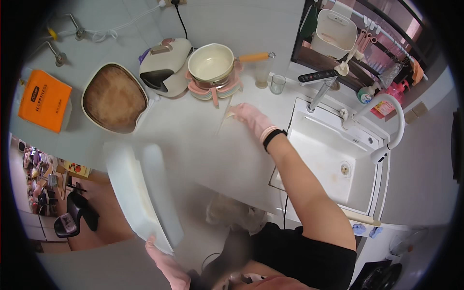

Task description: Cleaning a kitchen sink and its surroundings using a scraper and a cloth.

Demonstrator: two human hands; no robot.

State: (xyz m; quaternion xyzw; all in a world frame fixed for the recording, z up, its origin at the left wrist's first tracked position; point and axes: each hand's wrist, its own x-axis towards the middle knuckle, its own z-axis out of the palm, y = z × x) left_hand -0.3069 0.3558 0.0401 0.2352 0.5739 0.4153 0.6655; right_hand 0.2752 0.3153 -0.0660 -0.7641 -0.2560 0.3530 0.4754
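Note:
Both hands wear pink gloves. My left hand (163, 253) grips the lower end of a pale plastic bin (127, 185), which is tilted up at the left and slightly blurred. My right hand (250, 117) is over the white countertop (195, 145), its fingertips on or close to a small pale scrap (229, 115) beside a thin line across the surface. Whether those fingers grip the scrap I cannot tell. Just beyond that hand, a cream saucepan (211, 62) with a wooden handle sits above a stack of pink and pastel petal-shaped pieces (215, 95).
To the right is a white sink (315, 156) with a curved white faucet (398, 119). A drinking glass (278, 85) stands near its back corner. Along the wall are a cream appliance (168, 65), a brown-faced board (114, 98) and an orange tissue pack (45, 101). A clear plastic bag (232, 214) hangs below the counter edge.

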